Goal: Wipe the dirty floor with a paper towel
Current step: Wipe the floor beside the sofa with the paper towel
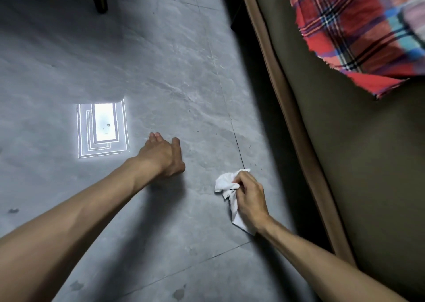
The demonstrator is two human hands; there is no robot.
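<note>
right hand [249,198] grips paper towel [224,182] | left hand [161,157] spread, apparently pressing floor [161,71]

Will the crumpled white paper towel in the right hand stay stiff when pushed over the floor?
The crumpled white paper towel is probably floppy: its loose end trails limp below the right hand. It seems light: curled fingers alone hold it. Already creased, it would likely bunch on the grey floor.

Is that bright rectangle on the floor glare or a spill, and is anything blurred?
Head view: the bright patch is glare, a reflection on the glossy floor, blown out at centre; a soft shadow lies under the left hand; right hand and towel are sharp.
</note>
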